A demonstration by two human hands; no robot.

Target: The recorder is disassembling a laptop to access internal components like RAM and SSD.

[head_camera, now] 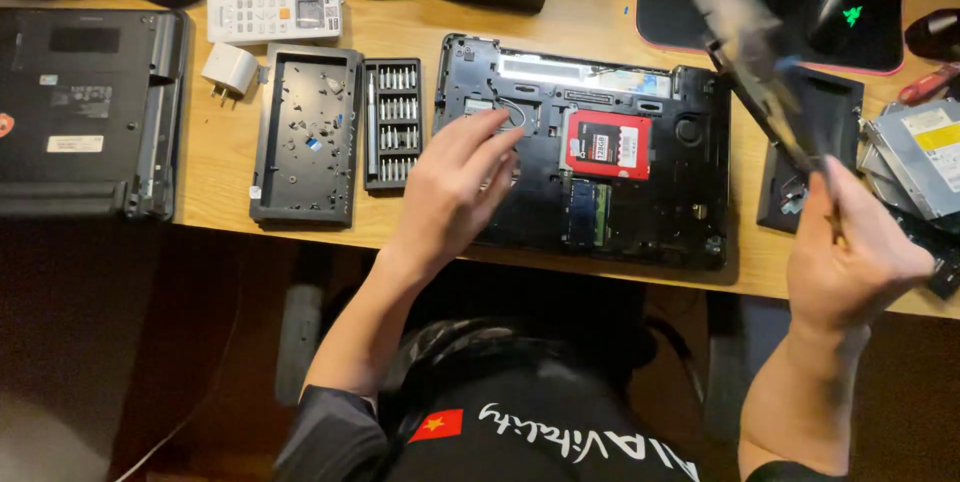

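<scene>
Black cover panel (745,37) pinched in right hand (850,262) grip, lifted above opened laptop (590,152) | left hand (450,192) released, flat on laptop | step: cover removal | next: needs bare bench (220,157) spot beside grip

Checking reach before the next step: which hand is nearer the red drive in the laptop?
Left. The left hand rests on the laptop just beside the red drive; the right hand is off its edge.

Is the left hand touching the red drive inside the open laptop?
Apart. The head view shows dark laptop base between the left hand and the red drive.
</scene>
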